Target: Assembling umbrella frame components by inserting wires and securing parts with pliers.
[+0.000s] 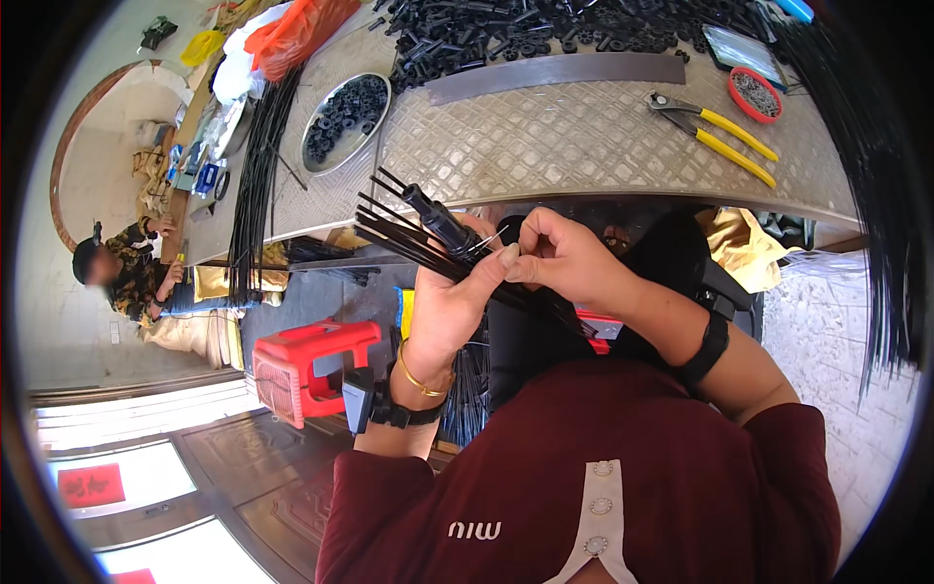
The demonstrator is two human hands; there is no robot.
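My left hand is closed round a bundle of thin black rods, which slants up and to the left just past the table's near edge. Among the rods stands a black tubular plastic piece, tilted the same way. With thumb and forefinger pinched together, my right hand holds a thin metal wire close to the base of that piece. My left thumb tip almost meets the right fingers there. The rods' lower ends are partly hidden behind my hands.
On the patterned table lie yellow-handled cutters, a flat metal strip, a red bowl of small metal bits, a metal dish of black rings and heaped black parts. A red stool stands left; another person sits beyond.
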